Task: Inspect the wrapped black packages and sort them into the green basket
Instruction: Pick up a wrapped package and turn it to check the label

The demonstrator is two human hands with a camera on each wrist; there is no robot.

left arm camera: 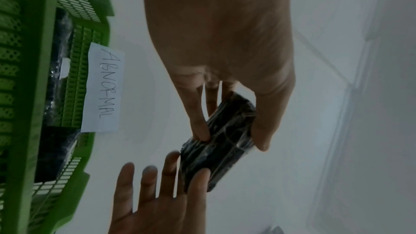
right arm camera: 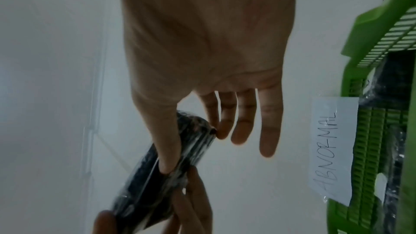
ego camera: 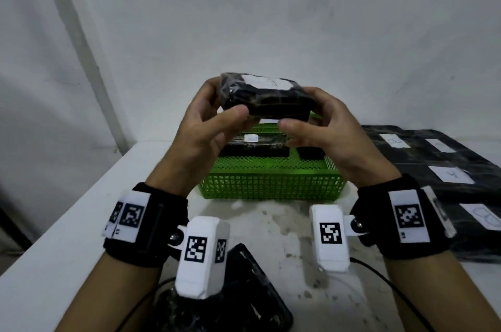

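Note:
I hold a black package point(ego camera: 268, 100), wrapped in clear film and with a white label on top, in both hands above the green basket point(ego camera: 271, 185). My left hand point(ego camera: 223, 100) pinches its left end between thumb and fingers. My right hand point(ego camera: 302, 112) pinches the right end with thumb and forefinger, its other fingers straight. The left wrist view shows the package point(left arm camera: 213, 163) edge-on in my left hand point(left arm camera: 229, 139). In the right wrist view my right hand's point(right arm camera: 191, 149) thumb lies across the package point(right arm camera: 139, 193). Two wrapped black packages point(ego camera: 254, 146) lie in the basket.
A paper label reading ABNORMAL point(left arm camera: 103, 90) hangs on the basket's far wall. Several labelled black packages point(ego camera: 439, 166) lie on the white table to the right. A black object point(ego camera: 244, 293) and cables sit near the front edge. A white wall stands close behind.

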